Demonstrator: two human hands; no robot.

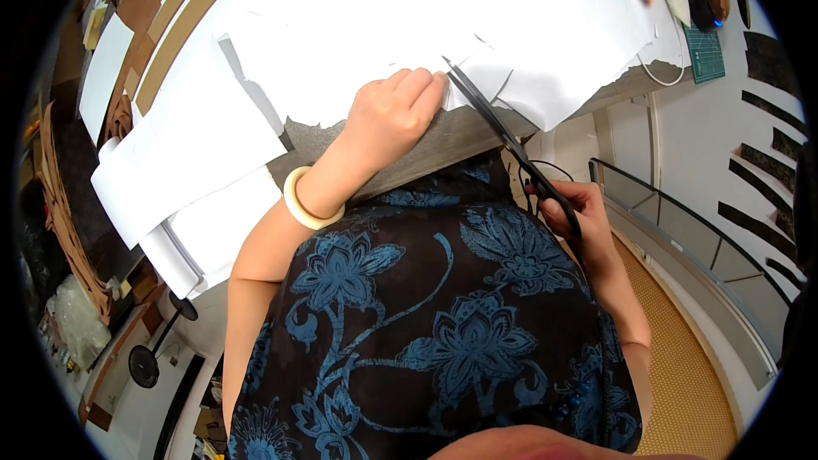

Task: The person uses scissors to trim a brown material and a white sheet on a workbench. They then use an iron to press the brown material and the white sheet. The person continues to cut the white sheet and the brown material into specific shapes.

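My left hand [394,119] is closed at the near edge of the table, its fingers pinching a piece of white paper [462,95]. A pale cream bangle [295,198] circles that wrist. Long black scissors [492,117] are in my right hand [583,211], which grips the handles beyond the table edge. Their blades point up and left, with the tips over the paper just right of my left fingers. The blades look close together. Part of the held paper is hidden under my left hand.
Large white paper sheets [341,25] cover much of the grey table [409,158]. Brown card strips [183,30] lie at the far left, above a paper roll [177,262]. A green cutting mat [704,54] and white cable [656,77] are at right, near a railing [682,213].
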